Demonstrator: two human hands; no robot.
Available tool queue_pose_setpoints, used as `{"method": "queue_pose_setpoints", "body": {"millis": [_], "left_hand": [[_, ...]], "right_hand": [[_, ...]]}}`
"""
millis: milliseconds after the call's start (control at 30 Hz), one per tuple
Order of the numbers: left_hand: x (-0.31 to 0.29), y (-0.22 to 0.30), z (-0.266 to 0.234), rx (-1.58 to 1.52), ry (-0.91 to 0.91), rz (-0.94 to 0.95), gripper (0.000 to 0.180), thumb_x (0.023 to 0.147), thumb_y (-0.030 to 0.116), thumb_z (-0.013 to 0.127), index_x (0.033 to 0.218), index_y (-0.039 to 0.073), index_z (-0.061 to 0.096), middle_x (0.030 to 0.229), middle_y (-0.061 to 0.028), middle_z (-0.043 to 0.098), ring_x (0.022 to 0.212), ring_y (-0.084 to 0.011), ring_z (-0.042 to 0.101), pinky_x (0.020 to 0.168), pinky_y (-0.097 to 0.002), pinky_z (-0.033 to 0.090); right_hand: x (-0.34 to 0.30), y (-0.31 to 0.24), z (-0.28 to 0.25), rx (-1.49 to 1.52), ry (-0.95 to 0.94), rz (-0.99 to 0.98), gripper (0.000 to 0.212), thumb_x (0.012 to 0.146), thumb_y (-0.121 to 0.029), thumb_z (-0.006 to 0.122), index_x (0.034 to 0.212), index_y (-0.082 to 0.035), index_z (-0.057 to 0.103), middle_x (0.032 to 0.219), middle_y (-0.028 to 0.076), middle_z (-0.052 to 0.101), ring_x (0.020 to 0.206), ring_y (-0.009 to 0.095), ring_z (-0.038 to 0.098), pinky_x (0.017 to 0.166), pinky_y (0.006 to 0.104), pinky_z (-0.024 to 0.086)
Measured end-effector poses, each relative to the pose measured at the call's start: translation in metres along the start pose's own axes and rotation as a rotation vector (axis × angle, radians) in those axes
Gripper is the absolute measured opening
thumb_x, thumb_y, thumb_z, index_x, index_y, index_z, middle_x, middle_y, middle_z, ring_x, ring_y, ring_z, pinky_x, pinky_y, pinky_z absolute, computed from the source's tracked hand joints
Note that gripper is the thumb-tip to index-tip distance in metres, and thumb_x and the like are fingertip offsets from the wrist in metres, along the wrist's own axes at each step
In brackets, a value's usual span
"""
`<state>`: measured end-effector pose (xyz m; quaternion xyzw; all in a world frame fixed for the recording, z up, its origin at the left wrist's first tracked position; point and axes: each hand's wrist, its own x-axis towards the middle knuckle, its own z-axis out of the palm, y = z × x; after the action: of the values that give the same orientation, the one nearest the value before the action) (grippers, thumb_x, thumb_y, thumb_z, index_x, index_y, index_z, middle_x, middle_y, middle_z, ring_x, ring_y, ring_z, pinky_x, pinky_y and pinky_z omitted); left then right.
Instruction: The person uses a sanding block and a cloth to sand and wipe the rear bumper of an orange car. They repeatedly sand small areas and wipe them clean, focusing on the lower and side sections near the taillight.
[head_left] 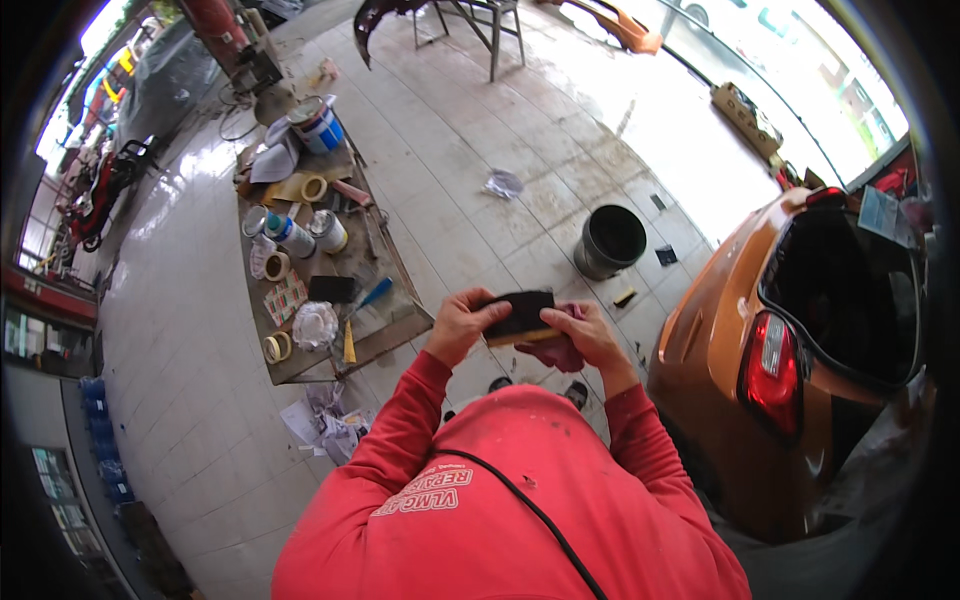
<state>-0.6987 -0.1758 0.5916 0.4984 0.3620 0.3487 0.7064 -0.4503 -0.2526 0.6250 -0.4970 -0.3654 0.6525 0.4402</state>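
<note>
In front of my chest, both hands grip a piece of black sandpaper [519,313] with a yellowish pad edge [512,338] showing along its lower side. My left hand [460,322] pinches its left end, thumb on top. At the opposite end, my right hand [594,340] presses its thumb near the corner. A dark red cloth [556,352] is bunched in the right hand too, hanging below the sandpaper. The fingers beneath are largely hidden.
A low worktable [385,345] at left carries cans [326,232], tape rolls [278,265] and a blue scraper [376,291]. A black bucket [610,242] stands ahead on the tiles. To the right is an orange car [705,320]. Crumpled paper [330,425] lies by the table.
</note>
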Motion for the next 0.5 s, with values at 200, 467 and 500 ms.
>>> {"method": "queue_pose_setpoints", "body": {"millis": [200,467,500], "left_hand": [[0.01,-0.007,0.004,-0.001,0.089,-0.01,0.02,0.1,0.021,0.086,0.097,0.004,0.075,0.083,0.0023,0.072,0.073,-0.0046,0.061,0.066,-0.0249,0.05],[0.001,-0.016,0.009,-0.236,-0.211,-0.157,0.038,0.104,0.025,0.081,0.133,0.006,0.065,0.108,-0.0031,0.073,0.102,-0.0122,0.07,0.085,-0.0336,0.061],[-0.001,-0.036,0.0,-0.211,-0.25,-0.215,0.04,0.106,0.031,0.078,0.134,0.007,0.065,0.108,-0.0016,0.073,0.098,-0.0134,0.071,0.081,-0.0339,0.06]], "right_hand": [[0.0,0.008,-0.017,-0.133,0.112,-0.072,0.029,0.101,-0.026,0.084,0.099,0.002,0.08,0.081,0.007,0.077,0.064,0.012,0.071,0.055,0.0283,0.057],[0.004,0.023,-0.032,-0.117,0.294,-0.049,0.023,0.096,-0.018,0.084,0.103,0.003,0.081,0.087,0.006,0.079,0.075,0.013,0.073,0.067,0.0296,0.058],[0.002,0.023,-0.036,-0.098,0.316,-0.061,0.023,0.096,-0.019,0.084,0.103,0.003,0.081,0.088,0.006,0.079,0.075,0.012,0.073,0.067,0.0292,0.058]]}}
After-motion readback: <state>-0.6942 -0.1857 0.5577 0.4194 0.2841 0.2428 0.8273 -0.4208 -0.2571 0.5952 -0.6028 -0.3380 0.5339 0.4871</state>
